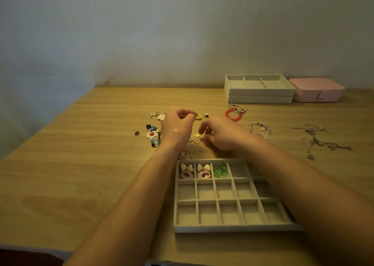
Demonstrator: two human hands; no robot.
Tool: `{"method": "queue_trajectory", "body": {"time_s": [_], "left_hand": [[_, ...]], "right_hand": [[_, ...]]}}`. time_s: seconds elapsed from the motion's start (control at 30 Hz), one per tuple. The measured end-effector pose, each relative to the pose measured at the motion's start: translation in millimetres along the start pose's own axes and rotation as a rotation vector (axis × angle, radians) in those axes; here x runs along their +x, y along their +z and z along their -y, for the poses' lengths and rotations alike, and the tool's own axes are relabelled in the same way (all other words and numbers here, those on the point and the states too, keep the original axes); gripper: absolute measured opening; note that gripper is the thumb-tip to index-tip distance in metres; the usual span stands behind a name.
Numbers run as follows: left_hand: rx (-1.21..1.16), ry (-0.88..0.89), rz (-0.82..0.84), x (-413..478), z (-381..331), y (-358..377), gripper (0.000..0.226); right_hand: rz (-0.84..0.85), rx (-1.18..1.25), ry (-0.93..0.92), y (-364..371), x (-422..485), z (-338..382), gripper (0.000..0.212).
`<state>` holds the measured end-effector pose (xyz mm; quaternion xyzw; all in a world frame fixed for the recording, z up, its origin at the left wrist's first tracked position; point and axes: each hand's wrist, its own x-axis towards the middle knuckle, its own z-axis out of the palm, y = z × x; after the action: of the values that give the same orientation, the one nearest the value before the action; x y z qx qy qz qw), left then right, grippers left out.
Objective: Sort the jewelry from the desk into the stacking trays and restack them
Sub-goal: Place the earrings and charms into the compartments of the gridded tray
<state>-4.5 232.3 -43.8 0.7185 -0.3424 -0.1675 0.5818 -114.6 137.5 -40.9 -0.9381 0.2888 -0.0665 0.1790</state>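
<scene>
Against the far right edge of the light wooden desk [81, 164] sits a closed pink jewellery box [316, 89], just beside two stacked grey velvet trays [261, 93]. Both forearms reach out over the desk. The right forearm crosses the right side of the near grey velvet divided tray [232, 228] and hides the compartments there. The left hand [178, 125] covers part of the heap of loose earrings [154, 130] at mid-desk.

The earrings are small and mixed. They include a white flower earring with a red centre [151, 134], a yellow charm [198, 116] just beyond the left fingertips, and a small gold disc earring [197, 135] between the hands. To their right lie a red bead bracelet [233, 114] and a pale pink bead bracelet [260, 128], and further right are tangled silver chain necklaces [317, 138].

The left hand's fingers are curled, with thumb and forefinger drawn together near the yellow charm. Whether they pinch anything is too small to tell. The right hand [220, 133] hovers by the gold disc with its fingers loosely curled, and nothing shows in them.

The top stacked tray shows three long sections. In the divided tray's far row, the two leftmost compartments each hold two cream hearts [187, 167] and a pink ring-shaped piece [186, 175]. The third compartment holds green translucent pieces [220, 171].
</scene>
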Motion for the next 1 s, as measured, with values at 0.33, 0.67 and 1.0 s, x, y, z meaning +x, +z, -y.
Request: {"method": "queue_trajectory", "body": {"time_s": [0.33,0.67,1.0], "left_hand": [[-0.182,-0.186,0.255,-18.0,-22.3,-2.8,0.026],[-0.586,-0.355,0.483,-48.6,-38.1,-8.3,0.034],[-0.561,-0.268,0.379,-64.9,-48.3,-13.4,0.019]], "right_hand": [[-0.162,0.872,0.059,-34.5,-22.3,5.7,0.012],[-0.200,1.169,0.144,-53.8,-58.3,4.8,0.018],[-0.166,1.173,0.202,-65.4,-94.6,-5.1,0.019]]}}
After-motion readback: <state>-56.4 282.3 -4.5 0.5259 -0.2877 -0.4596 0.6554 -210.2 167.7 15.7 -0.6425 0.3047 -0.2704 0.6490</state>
